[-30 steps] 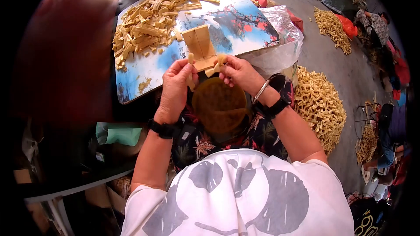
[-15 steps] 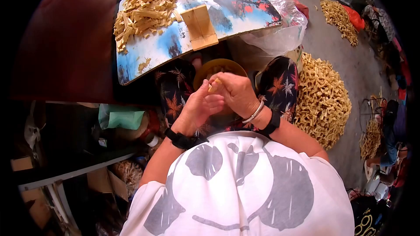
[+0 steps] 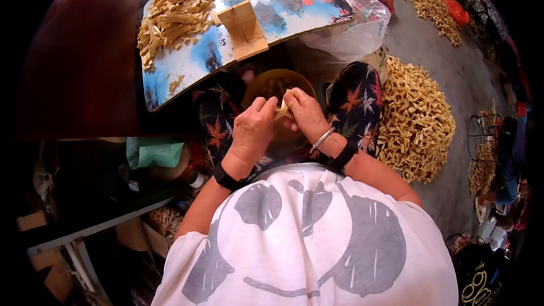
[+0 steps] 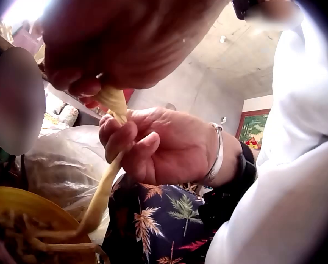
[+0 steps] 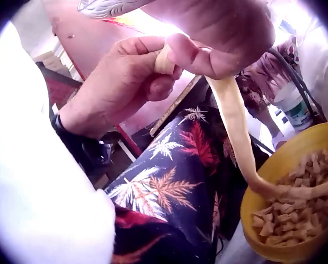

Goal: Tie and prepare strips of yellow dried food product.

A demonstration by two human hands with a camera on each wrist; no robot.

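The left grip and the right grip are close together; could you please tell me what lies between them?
A pale yellow strip lies between the left grip and the right grip, pinched by both; the left wrist view shows this most clearly.

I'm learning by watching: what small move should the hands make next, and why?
Probably draw the left hand and right hand gently apart to snug the pale yellow strip: both pinch it, it narrows between them, and a long length hangs from the right hand over the yellow bowl.
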